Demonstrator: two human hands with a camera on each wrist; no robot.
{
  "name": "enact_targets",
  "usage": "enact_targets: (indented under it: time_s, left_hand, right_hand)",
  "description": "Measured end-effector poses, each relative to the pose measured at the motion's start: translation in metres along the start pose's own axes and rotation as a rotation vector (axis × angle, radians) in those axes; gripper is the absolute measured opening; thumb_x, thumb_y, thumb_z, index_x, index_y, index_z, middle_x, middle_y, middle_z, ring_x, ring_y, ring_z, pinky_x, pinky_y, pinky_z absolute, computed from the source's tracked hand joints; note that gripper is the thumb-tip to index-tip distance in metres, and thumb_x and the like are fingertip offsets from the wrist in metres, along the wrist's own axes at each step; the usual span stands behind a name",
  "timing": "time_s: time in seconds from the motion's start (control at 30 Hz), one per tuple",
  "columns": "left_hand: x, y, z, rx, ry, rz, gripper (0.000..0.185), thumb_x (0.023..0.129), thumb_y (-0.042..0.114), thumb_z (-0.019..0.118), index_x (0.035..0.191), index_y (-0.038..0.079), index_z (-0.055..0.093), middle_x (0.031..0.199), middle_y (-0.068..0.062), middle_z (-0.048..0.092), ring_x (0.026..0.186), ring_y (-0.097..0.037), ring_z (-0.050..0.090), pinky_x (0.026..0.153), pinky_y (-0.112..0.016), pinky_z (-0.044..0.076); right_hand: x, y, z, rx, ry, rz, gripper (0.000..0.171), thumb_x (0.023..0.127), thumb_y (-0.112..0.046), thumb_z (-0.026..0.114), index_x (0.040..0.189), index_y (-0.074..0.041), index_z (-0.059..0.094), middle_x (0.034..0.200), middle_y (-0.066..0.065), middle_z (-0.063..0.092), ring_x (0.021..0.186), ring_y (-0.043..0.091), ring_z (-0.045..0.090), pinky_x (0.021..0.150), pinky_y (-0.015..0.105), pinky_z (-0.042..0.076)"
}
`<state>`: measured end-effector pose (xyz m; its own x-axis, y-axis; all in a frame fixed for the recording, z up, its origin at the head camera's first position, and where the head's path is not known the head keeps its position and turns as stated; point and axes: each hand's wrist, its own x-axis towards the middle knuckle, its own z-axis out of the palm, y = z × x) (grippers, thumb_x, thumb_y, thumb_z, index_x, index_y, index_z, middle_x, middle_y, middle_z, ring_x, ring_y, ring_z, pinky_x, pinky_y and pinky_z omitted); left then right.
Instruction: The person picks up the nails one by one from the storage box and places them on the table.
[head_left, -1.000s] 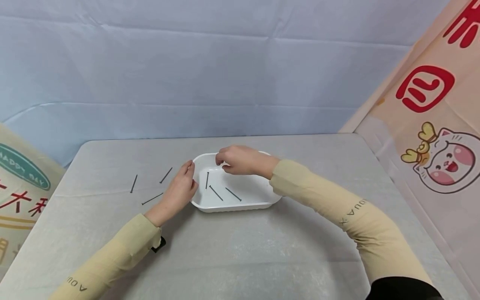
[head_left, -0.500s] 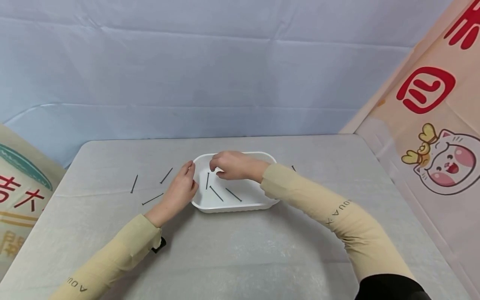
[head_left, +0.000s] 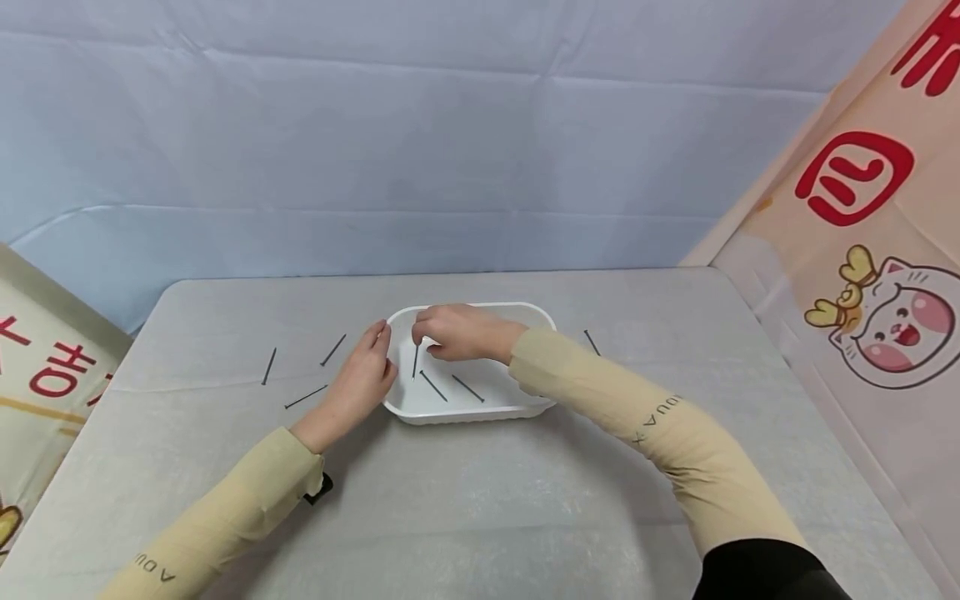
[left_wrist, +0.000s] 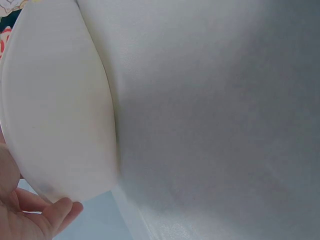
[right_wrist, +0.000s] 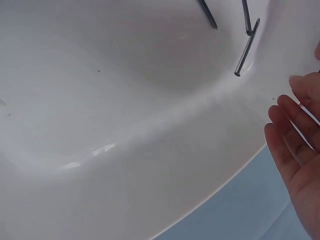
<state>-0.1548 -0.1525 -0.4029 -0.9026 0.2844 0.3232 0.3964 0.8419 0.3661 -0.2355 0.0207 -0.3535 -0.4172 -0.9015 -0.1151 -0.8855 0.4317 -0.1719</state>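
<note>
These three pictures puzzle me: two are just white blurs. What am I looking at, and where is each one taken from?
No machine here: a person in tan sleeves works with bare hands. The wide picture comes from a camera on their head, looking down at a grey table. The two blurry ones come from cameras strapped to each wrist, so close that a white tray fills them. The left hand rests against the tray's left end. The right hand reaches over the tray and appears to pinch a thin nail. Three nails lie inside the tray, three more on the table to its left, and one to its right.
</note>
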Motion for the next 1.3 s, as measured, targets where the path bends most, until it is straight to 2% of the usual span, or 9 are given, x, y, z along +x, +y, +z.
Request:
enact_targets:
  time_s: [0.27, 0.5, 0.77, 1.03, 1.3]
  left_hand:
    - [0.001, 0.000, 0.000, -0.007, -0.001, -0.006, 0.049, 0.080, -0.005, 0.053, 0.123, -0.022, 0.040, 0.128, -0.034, 0.040, 0.116, -0.039, 0.046, 0.087, -0.043, 0.046]
    - [0.001, 0.001, 0.000, -0.001, -0.019, -0.021, 0.049, 0.080, -0.005, 0.054, 0.124, -0.021, 0.040, 0.129, -0.034, 0.040, 0.116, -0.039, 0.046, 0.085, -0.042, 0.047]
    - [0.001, 0.000, 0.000, -0.006, 0.000, -0.015, 0.049, 0.079, -0.005, 0.054, 0.124, -0.021, 0.040, 0.127, -0.033, 0.042, 0.115, -0.039, 0.046, 0.088, -0.042, 0.046]
    - [0.001, -0.002, 0.002, -0.008, 0.028, 0.001, 0.049, 0.078, -0.006, 0.055, 0.122, -0.021, 0.042, 0.126, -0.034, 0.043, 0.114, -0.040, 0.048, 0.085, -0.042, 0.047]
    - [0.001, -0.002, 0.003, -0.013, 0.006, -0.013, 0.048, 0.080, -0.005, 0.053, 0.124, -0.020, 0.040, 0.129, -0.033, 0.041, 0.117, -0.039, 0.045, 0.088, -0.043, 0.045]
  right_hand:
    - [0.011, -0.001, 0.004, -0.005, -0.043, -0.023, 0.026, 0.082, -0.001, 0.060, 0.106, -0.004, 0.066, 0.106, 0.005, 0.061, 0.103, 0.016, 0.056, 0.088, 0.025, 0.043]
    - [0.019, 0.001, 0.009, -0.045, -0.056, -0.069, 0.025, 0.078, 0.002, 0.062, 0.102, -0.002, 0.068, 0.102, 0.007, 0.063, 0.098, 0.018, 0.058, 0.085, 0.025, 0.045]
    - [0.026, 0.001, 0.015, -0.097, -0.061, -0.122, 0.027, 0.075, 0.005, 0.060, 0.098, -0.003, 0.069, 0.097, 0.007, 0.063, 0.093, 0.019, 0.059, 0.082, 0.025, 0.046]
    - [0.031, 0.001, 0.021, -0.085, -0.086, -0.097, 0.033, 0.075, 0.010, 0.054, 0.100, -0.005, 0.069, 0.098, 0.007, 0.063, 0.094, 0.018, 0.059, 0.082, 0.023, 0.046]
    - [0.033, 0.001, 0.023, -0.093, -0.114, -0.064, 0.032, 0.076, 0.010, 0.056, 0.101, -0.006, 0.069, 0.100, 0.007, 0.063, 0.094, 0.018, 0.059, 0.082, 0.024, 0.046]
